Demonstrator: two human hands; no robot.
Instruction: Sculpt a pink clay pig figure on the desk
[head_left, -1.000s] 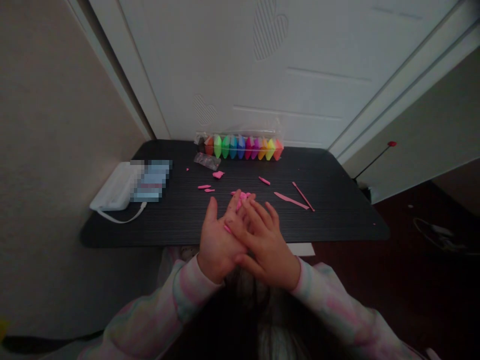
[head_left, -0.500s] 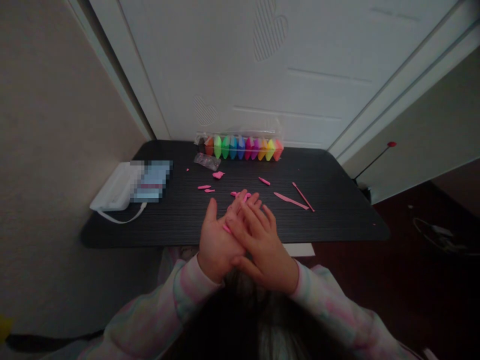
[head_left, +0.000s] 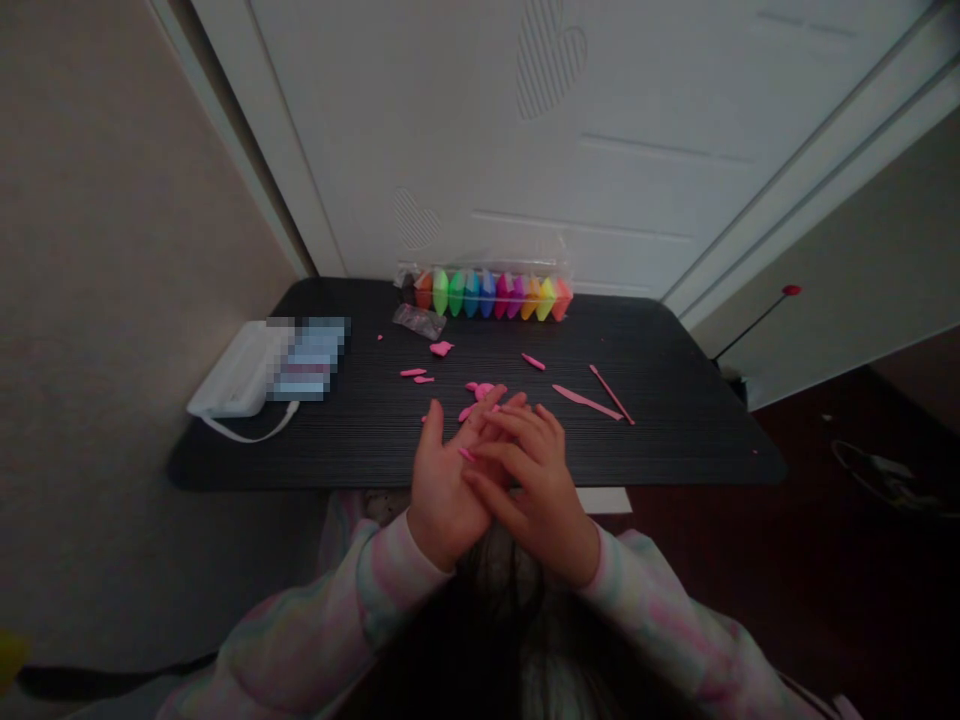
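My left hand (head_left: pixel 448 490) is palm up with its fingers stretched out, holding a small roll of pink modelling clay (head_left: pixel 467 455) on the palm. Laid across those fingers is my right hand (head_left: pixel 536 490), palm down, its fingers slightly bent and touching the clay roll's side. Just beyond the fingertips, a pink clay figure (head_left: pixel 484 391) with rounded parts lies on the table, partly hidden by my left hand. Thin pink clay pieces (head_left: pixel 413 373) and a flattened pink lump (head_left: pixel 441 349) lie to the left. A short pink clay stick (head_left: pixel 533 361) is farther right.
A pink plastic knife (head_left: pixel 586 401) and a thin pink tool (head_left: pixel 611 394) lie on the right of the black table (head_left: pixel 675 430). Several coloured clay packs (head_left: pixel 487 295) line the back beside a crumpled clear wrapper (head_left: pixel 419 321). A white device (head_left: pixel 240 370) with a cable is at left.
My right hand has lifted and drawn back a little, with its fingers more bent, so more of the clay roll shows. The view has shifted slightly, and more of the clay figure is visible.
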